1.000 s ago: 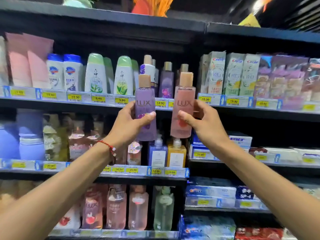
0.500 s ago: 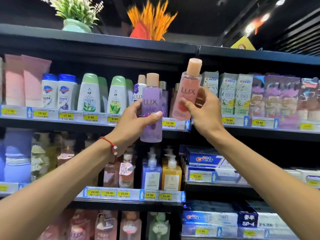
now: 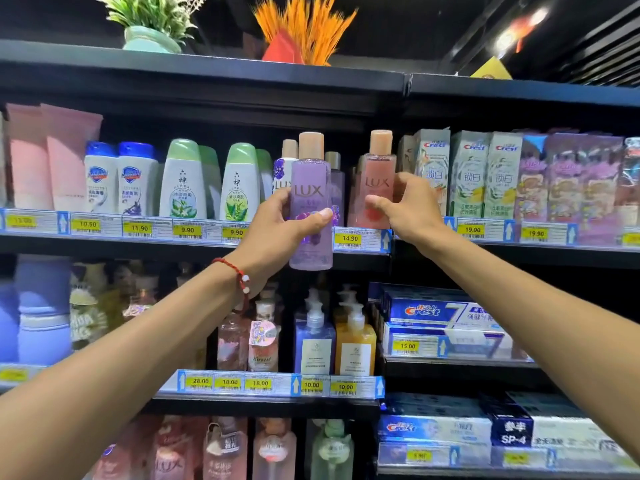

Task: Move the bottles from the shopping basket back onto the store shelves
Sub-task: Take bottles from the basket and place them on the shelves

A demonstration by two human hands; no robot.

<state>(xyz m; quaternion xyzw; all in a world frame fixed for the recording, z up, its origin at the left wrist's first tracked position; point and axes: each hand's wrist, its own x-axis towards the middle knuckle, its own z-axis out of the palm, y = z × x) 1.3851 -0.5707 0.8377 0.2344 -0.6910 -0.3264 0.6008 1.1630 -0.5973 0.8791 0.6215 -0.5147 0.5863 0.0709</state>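
1. The left hand (image 3: 287,223) is gripping the purple bottle (image 3: 310,181) upright, just in front of the front edge of the shelf (image 3: 104,244).
2. The right hand (image 3: 405,206) is curling round the pink bottle (image 3: 379,168) at its right end.

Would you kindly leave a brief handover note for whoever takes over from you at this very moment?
Left hand: grips the translucent purple LUX bottle with a tan cap, upright in front of the upper black shelf, base below shelf level; not shelved.
Right hand: fingers curled round the translucent pink LUX bottle with a tan cap, upright in the slot above the yellow 14.90 price tag; whether its base rests there is hidden.
Done: pink bottle brought to its slot.
Left: release it, then probably shelve the purple one beside it. The basket is out of view, so remaining bottles are unknown.
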